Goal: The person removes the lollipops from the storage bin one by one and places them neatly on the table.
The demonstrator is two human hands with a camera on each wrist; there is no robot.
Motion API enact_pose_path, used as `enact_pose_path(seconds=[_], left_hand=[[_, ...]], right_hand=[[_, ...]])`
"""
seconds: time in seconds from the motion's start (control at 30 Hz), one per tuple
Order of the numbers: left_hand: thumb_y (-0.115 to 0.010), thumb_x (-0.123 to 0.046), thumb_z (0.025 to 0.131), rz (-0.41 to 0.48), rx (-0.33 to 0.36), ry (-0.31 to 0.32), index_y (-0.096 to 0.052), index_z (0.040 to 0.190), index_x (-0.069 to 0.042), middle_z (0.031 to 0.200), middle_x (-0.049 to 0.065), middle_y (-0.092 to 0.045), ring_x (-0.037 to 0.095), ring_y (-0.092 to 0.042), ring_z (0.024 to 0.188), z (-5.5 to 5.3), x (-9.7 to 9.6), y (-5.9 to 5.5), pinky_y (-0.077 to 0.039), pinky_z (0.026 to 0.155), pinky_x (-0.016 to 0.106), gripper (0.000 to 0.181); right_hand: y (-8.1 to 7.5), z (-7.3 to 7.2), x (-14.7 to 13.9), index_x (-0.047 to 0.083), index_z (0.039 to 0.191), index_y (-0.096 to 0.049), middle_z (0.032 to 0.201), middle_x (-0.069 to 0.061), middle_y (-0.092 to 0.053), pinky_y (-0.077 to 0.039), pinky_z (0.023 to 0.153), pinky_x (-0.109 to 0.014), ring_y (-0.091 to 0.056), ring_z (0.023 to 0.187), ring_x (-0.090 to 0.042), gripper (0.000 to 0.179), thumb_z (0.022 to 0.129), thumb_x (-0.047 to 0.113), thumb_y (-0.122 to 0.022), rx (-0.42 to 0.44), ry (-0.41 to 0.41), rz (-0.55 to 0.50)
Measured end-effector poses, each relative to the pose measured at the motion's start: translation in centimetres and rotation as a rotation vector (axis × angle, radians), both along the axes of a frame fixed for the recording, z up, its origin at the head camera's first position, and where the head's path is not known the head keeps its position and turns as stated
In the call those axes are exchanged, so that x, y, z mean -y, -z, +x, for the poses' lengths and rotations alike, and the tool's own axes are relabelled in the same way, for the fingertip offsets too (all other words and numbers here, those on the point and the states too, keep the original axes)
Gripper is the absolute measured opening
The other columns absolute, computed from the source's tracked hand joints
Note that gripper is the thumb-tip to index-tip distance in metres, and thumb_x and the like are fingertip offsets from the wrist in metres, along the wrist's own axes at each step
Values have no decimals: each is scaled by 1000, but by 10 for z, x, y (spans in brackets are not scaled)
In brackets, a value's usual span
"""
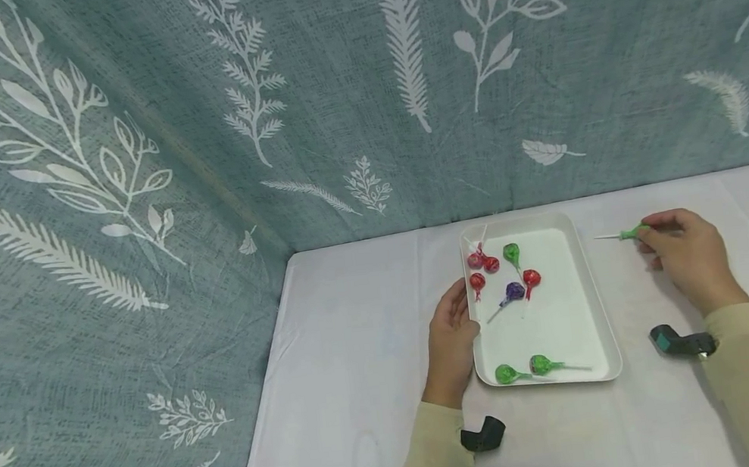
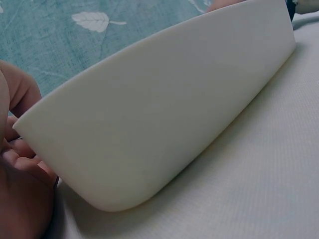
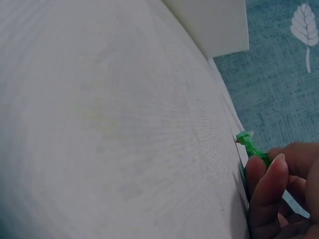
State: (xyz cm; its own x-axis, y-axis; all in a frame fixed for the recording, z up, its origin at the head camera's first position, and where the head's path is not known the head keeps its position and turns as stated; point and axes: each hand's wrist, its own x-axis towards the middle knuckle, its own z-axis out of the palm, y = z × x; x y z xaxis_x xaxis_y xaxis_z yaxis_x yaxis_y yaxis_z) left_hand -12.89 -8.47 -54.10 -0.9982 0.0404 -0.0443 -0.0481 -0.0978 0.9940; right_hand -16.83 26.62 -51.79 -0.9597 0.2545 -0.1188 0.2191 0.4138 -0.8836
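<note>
A green-wrapped lollipop (image 1: 633, 232) is pinched between the thumb and fingers of my right hand (image 1: 691, 261), its white stick pointing left toward the tray. In the right wrist view the green wrapper (image 3: 253, 149) shows between the fingertips; the candy head is mostly hidden. My left hand (image 1: 451, 343) grips the left side of a white rectangular tray (image 1: 597, 301), thumb at the rim. Inside the tray, several red lollipops (image 1: 531, 278), a purple lollipop (image 1: 514, 292) and a green lollipop (image 1: 510, 253) lie toward the back. Two more green lollipops (image 1: 540, 364) lie along its front edge.
The tray stands on a table with a white cloth (image 1: 360, 357). Behind and to the left hangs a teal curtain (image 1: 335, 116) with white leaf prints. A black wrist device (image 1: 483, 435) is on the left sleeve, another black device (image 1: 682, 342) on the right.
</note>
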Motion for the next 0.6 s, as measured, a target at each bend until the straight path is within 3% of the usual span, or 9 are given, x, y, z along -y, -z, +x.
enact_pose_path(seconds=[0.13,0.23,0.37,0.6], left_hand=[[-46,16,89,12,-10,3,-49,160,-5,160,7,-53,22,-48,149,-1,-1,-1,-43,117,29,74],[-45,17,89,19,-16,4,-49,161,-4,161,8,-53,23,-48,150,-2,-1,-2,-43,118,30,75],[-45,17,88,18,-22,-9,-50,160,-5,160,9,-53,24,-48,149,-2,-1,-3,-43,118,30,75],[-44,18,87,34,-15,-8,-50,160,-4,159,9,-54,25,-50,148,0,-2,-3,-44,117,30,77]], right_hand=[[5,1,-2,-5,154,-51,130,-21,-65,-58,68,-17,-64,86,1,54,115,32,-54,-16,23,11],[8,3,-3,-2,156,-51,113,-4,-74,-57,67,-16,-67,81,0,55,113,31,-57,-39,47,-3],[8,3,-4,0,155,-52,95,23,-70,-57,70,-13,-68,82,1,54,112,31,-60,-72,64,-71],[12,6,-6,4,151,-56,97,25,-69,-58,71,-12,-69,84,3,48,111,29,-63,-65,85,-141]])
